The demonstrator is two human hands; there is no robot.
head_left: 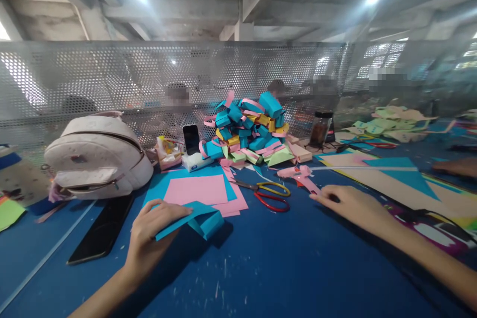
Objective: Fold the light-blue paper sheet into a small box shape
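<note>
My left hand (147, 228) is closed on a folded strip of blue paper (210, 224), its far end bent into a box-like loop held just above the table. At the right, my right hand (346, 203) has its fingers around the handle end of a pink glue gun (298, 173), whose nozzle points left. Between the hands lie open scissors (270, 191) with one yellow and one red handle. Beyond my left hand, pink sheets (197, 190) rest on blue sheets (154, 185).
A heap of folded paper pieces (249, 131) rises at the back middle. To the left stand a white backpack (100, 154) and a black phone (100, 231) lying flat. Large paper sheets (372, 179) and a purple-and-white item (436, 233) lie right. A perforated metal screen (145, 74) closes the back.
</note>
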